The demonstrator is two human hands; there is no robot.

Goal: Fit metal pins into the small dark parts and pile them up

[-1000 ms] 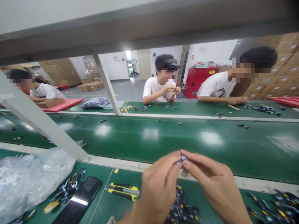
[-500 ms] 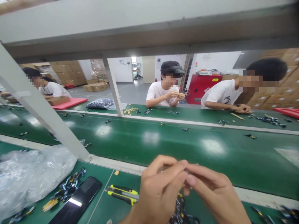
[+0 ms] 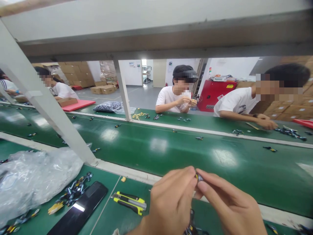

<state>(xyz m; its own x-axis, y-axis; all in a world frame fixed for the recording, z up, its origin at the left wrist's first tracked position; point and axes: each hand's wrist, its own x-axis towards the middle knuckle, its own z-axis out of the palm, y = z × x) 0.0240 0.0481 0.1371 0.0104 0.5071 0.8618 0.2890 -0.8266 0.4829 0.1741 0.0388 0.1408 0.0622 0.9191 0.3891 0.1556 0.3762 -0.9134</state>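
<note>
Near side, I see left hand (image 3: 172,199) and right hand (image 3: 231,199) pinching 1 dark part (image 3: 200,178), seemingly adjusting it; next needs steadiness.

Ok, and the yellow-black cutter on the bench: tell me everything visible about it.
The cutter has a bright yellow and black body, plastic by its look, with a grey, metal-looking strip along its middle. It lies flat on the green bench, narrow end to the left, near a thin pale line, the other end toward the left hand. Whether any blade sticks out is too small to tell. Neither hand holds it; only the bench visibly touches it.
</note>
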